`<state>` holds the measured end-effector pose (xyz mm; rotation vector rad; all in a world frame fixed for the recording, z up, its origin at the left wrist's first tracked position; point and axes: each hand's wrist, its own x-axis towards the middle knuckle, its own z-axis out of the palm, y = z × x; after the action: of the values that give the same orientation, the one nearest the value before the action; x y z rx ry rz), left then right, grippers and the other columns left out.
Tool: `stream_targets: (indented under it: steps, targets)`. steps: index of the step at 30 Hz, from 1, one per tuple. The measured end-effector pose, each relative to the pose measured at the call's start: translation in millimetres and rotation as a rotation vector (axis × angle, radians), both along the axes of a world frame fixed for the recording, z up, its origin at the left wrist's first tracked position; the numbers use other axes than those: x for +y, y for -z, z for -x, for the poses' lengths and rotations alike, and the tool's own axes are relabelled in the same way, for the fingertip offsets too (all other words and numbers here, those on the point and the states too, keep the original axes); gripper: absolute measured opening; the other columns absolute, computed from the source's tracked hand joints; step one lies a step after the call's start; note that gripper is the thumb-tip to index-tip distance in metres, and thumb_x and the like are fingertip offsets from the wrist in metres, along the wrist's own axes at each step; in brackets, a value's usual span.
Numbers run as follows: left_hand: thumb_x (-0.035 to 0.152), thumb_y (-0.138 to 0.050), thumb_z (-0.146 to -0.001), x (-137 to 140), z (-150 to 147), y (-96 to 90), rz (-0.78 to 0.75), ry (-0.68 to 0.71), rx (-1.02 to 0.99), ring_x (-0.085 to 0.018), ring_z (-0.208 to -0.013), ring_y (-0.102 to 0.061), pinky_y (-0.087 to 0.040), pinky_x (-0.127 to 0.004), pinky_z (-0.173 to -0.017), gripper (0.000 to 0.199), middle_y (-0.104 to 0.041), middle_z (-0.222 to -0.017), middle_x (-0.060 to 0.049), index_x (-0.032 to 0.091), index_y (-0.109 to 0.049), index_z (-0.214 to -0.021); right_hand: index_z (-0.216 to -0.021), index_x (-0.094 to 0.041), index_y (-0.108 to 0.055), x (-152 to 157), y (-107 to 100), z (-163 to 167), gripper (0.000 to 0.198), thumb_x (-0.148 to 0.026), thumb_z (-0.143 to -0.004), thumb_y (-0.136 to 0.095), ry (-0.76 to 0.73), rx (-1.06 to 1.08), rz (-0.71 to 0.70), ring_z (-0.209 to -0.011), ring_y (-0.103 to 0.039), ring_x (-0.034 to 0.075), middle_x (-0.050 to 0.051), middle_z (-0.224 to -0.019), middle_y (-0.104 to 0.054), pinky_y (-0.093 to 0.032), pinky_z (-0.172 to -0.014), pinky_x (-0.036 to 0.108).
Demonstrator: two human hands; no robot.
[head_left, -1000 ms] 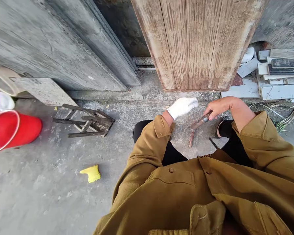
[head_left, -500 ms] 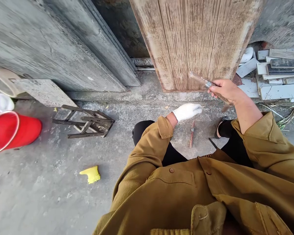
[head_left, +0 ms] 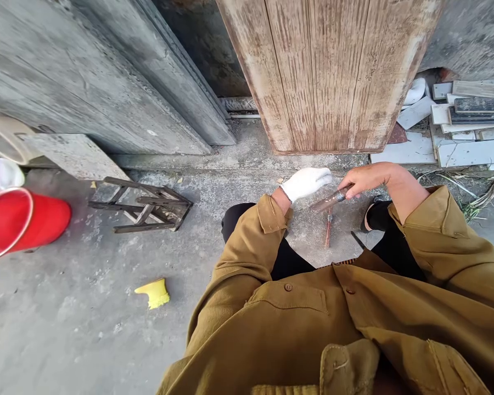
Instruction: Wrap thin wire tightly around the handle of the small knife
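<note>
Right hand (head_left: 364,179): bare, clamped on the dark handle end of a wire-bound tool (head_left: 327,203), whose broad reddish-brown body slants down toward the left hand.

Left hand (head_left: 306,184): white-gloved, fingers together and bent, just beside the tool's far end; whether anything is pinched in it cannot be told. The two hands are apart.

Reddish stick (head_left: 328,232): one, slender, with a band around its upper part; on the concrete ground (head_left: 107,329) or just above it, between the knees, its top passing behind the tool. Contact between the two cannot be told.

Handling note: the work seems best done with a firm grip behind the wire, short controlled movements, and the gloved fingers well out of the tool's line; the stick, if loose, would probably need steadying.

Wooden panel (head_left: 325,82): grooved, worn; its bottom edge stands beyond the hands, by the ground's far edge.

Stacked boards (head_left: 473,123): white and dark, right of the panel's lower right corner. Dry stalks (head_left: 488,192): just nearer.

Wooden frame (head_left: 148,207): dark, left of the knees. Yellow scrap (head_left: 154,292): flat on the ground, nearer. Red bucket (head_left: 45,222): tipped, farther left.
</note>
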<state>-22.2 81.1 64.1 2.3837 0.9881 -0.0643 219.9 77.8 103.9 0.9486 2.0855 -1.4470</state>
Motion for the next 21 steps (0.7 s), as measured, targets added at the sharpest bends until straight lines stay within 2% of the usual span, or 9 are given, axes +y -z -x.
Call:
stream_targets:
  steps: [4, 8, 12, 14, 16, 18, 21]
  targets:
    - [0.035, -0.042, -0.115, 6.0, 0.1, 5.4, 0.047, -0.019, -0.056, -0.022, -0.091, -0.071, -0.048, -0.030, -0.083, 0.035, -0.076, -0.101, -0.005, 0.019, -0.073, -0.112, -0.110, -0.023, -0.082, 4.2, -1.5, -12.7, 0.035, -0.047, -0.089, -0.070, 0.102, 0.157, 0.021, -0.082, -0.068, 0.020, 0.004, -0.093, -0.078, -0.048, -0.075, 0.032]
    - [0.031, -0.048, -0.112, 7.7, -3.7, 13.9, 0.104, -0.038, -0.056, -0.021, -0.093, -0.071, -0.050, -0.029, -0.084, 0.028, -0.076, -0.104, -0.006, 0.016, -0.072, -0.112, -0.107, -0.022, -0.079, 0.8, -9.4, -22.0, 0.034, -0.049, -0.089, -0.073, 0.279, 0.255, 0.021, -0.079, -0.065, 0.018, 0.003, -0.091, -0.076, -0.051, -0.075, 0.032]
    - [0.039, -0.042, -0.116, -0.4, -9.7, 12.6, 0.089, -0.069, -0.041, -0.022, -0.095, -0.073, -0.050, -0.030, -0.084, 0.037, -0.079, -0.106, -0.007, 0.018, -0.074, -0.119, -0.105, -0.021, -0.074, -2.8, -20.9, -25.3, 0.034, -0.052, -0.091, -0.075, 0.719, 0.415, -0.113, -0.076, -0.062, 0.016, 0.007, -0.095, -0.073, -0.053, -0.074, 0.034]
    - [0.042, -0.041, -0.117, -7.4, -14.3, 9.0, 0.046, -0.001, 0.013, -0.023, -0.096, -0.074, -0.049, -0.031, -0.083, 0.041, -0.080, -0.106, -0.006, 0.020, -0.074, -0.121, -0.102, -0.021, -0.072, -1.1, -21.1, -25.2, 0.035, -0.054, -0.094, -0.073, 0.930, 0.471, -0.213, -0.076, -0.061, 0.017, 0.008, -0.094, -0.072, -0.054, -0.074, 0.035]
    - [0.045, -0.041, -0.118, -14.8, -19.3, 5.5, -0.002, 0.071, 0.072, -0.024, -0.096, -0.075, -0.049, -0.032, -0.082, 0.041, -0.081, -0.107, -0.007, 0.021, -0.074, -0.125, -0.104, -0.021, -0.072, 2.9, -15.5, -24.0, 0.036, -0.056, -0.098, -0.069, 1.043, 0.448, -0.305, -0.078, -0.062, 0.019, 0.009, -0.094, -0.072, -0.054, -0.075, 0.036]
    - [0.047, -0.041, -0.118, -21.1, -23.0, 2.5, -0.030, 0.138, 0.100, -0.024, -0.097, -0.076, -0.049, -0.031, -0.081, 0.042, -0.081, -0.109, -0.007, 0.022, -0.073, -0.128, -0.109, -0.021, -0.073, 7.6, -6.2, -21.4, 0.035, -0.054, -0.101, -0.066, 1.018, 0.292, -0.407, -0.081, -0.065, 0.022, 0.009, -0.093, -0.072, -0.054, -0.077, 0.037]
    - [0.048, -0.041, -0.118, -24.9, -23.3, -2.4, -0.035, 0.179, 0.090, -0.023, -0.096, -0.076, -0.049, -0.030, -0.080, 0.042, -0.081, -0.108, -0.006, 0.024, -0.074, -0.128, -0.114, -0.017, -0.077, 11.5, 5.5, -14.1, 0.031, -0.043, -0.100, -0.067, 0.743, -0.117, -0.574, -0.090, -0.068, 0.027, 0.013, -0.099, -0.075, -0.051, -0.080, 0.037]
